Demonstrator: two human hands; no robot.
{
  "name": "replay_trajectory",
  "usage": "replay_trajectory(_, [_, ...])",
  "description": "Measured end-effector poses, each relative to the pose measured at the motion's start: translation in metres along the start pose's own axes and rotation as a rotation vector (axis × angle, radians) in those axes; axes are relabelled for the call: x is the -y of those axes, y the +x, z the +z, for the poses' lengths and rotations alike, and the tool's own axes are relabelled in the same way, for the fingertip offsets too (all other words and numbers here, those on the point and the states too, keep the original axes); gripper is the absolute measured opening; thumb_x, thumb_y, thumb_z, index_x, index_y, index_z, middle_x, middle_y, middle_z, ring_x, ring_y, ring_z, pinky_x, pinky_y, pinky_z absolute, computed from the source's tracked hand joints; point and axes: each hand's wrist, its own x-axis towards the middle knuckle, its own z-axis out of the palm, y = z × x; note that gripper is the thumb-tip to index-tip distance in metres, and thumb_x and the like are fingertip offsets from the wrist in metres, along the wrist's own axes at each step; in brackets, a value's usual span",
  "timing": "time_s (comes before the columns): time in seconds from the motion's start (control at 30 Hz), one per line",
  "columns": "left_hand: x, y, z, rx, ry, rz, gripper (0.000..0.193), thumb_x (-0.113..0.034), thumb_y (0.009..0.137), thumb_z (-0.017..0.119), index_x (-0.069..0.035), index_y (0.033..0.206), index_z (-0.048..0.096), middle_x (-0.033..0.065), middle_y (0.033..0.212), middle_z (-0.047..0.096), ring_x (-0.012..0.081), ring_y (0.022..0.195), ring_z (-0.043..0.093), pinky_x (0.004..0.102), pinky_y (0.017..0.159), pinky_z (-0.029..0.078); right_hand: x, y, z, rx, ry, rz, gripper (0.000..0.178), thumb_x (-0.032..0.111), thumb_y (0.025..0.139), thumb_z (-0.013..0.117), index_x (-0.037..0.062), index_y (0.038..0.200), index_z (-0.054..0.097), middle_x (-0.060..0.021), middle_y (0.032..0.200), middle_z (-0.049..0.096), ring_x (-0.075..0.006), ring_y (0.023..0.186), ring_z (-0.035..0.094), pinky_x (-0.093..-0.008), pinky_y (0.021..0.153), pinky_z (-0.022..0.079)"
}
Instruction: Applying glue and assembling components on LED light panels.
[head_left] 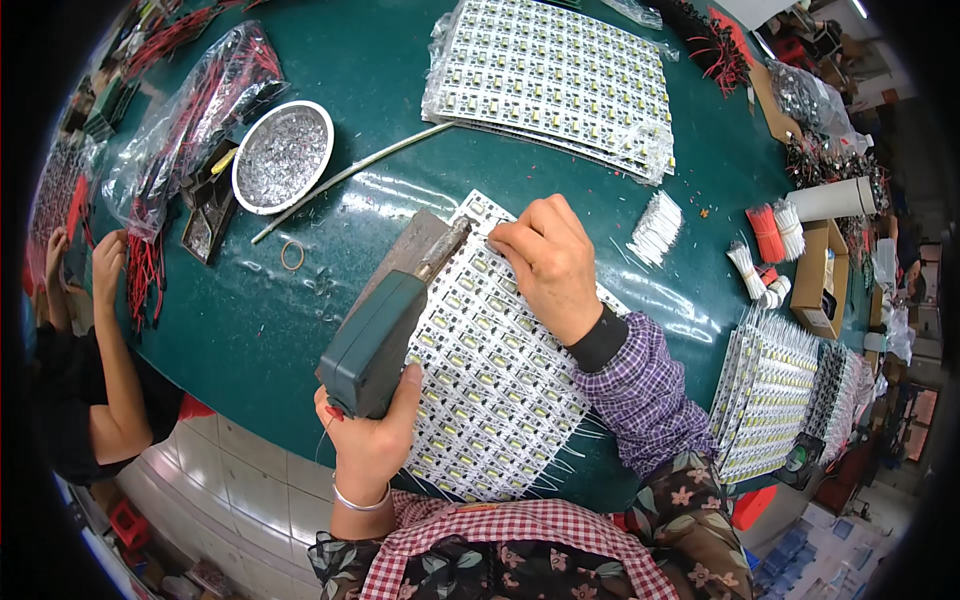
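Observation:
My left hand (370, 440) is wrapped round a dark green, boxy handheld tool (375, 335) with a narrow metal tip. That tip reaches the upper left edge of a white LED circuit board panel (490, 375), which lies in front of me. Close to the tip, my right hand (550, 262) is pinched at the panel's upper part. What its fingertips hold, if anything, is too small to make out. Thin white wires stick out from the panel's lower right edge. Partly hidden behind the tool is a flat, dark grey block (408, 248).
A stack of LED panels (550, 75) lies at the back. Left of it are a rod (355, 168), a bowl of metal bits (283, 155) and bagged red wires (215, 110). White wire pieces (657, 228) and wired panels (765, 400) lie right. A co-worker's arm (122, 350) is left.

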Motion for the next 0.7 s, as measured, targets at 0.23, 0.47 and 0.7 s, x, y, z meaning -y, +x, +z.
replay_trajectory(0.23, [-0.003, -0.001, 0.001, -0.018, -0.068, -0.002, 0.026, 0.003, 0.081, 0.077, 0.007, 0.106, 0.067, 0.0071, 0.092, 0.07, 0.0105, 0.072, 0.063, 0.0246, 0.063, 0.048, 0.0, 0.0, 0.0, -0.012, -0.008, 0.001, 0.01, 0.0, 0.075, 0.073, 0.0071, 0.08, 0.068, -0.0041, 0.078, 0.049, -0.0234, 0.079, 0.052, -0.0365, 0.068, 0.042])
replay_trajectory(0.47, [-0.005, -0.003, -0.001, -0.014, -0.089, -0.05, 0.024, 0.0, 0.081, 0.079, 0.006, 0.102, 0.07, 0.0063, 0.094, 0.073, 0.0111, 0.079, 0.066, 0.0252, 0.071, 0.051, 0.011, 0.001, -0.006, -0.021, -0.076, -0.051, 0.011, 0.0, 0.075, 0.072, 0.0071, 0.081, 0.066, -0.004, 0.078, 0.049, -0.0241, 0.081, 0.053, -0.0387, 0.074, 0.042])
replay_trajectory(0.7, [0.0, -0.003, -0.004, 0.016, -0.024, -0.025, 0.021, 0.0, 0.082, 0.078, 0.005, 0.101, 0.07, 0.0077, 0.092, 0.074, 0.0117, 0.077, 0.066, 0.0261, 0.069, 0.051, 0.011, -0.001, -0.003, -0.002, -0.089, -0.084, 0.019, 0.001, 0.072, 0.08, 0.0089, 0.084, 0.069, -0.0029, 0.077, 0.051, -0.024, 0.079, 0.053, -0.038, 0.072, 0.039])
